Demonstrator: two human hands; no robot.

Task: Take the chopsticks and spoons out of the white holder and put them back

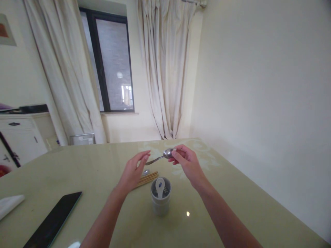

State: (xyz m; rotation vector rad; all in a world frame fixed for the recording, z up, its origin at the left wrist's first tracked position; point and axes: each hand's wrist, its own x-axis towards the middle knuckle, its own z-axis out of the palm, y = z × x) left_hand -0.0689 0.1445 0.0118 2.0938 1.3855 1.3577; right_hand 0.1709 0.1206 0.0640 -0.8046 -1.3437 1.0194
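My right hand (188,162) pinches a metal spoon (155,160) by its bowl, above the table. The spoon's handle slants down to the left. Close to the handle's end is my left hand (134,168), its fingers stretched out and thumb apart; I cannot tell whether it touches the handle. Below the hands stands a pale grey utensil holder (160,205) with a white ceramic spoon (160,186) upright in it. Wooden chopsticks (147,178) lie left of the holder, partly hidden by my left hand. Beside them lies a small shiny metal piece (146,172), perhaps a spoon bowl.
The greenish table (207,213) reaches toward a curtain and window, with a wall along its right side. A black flat tablet-like object (55,217) lies at the left front, and a white object (10,205) sits farther left. A white cabinet (23,134) stands beyond the table.
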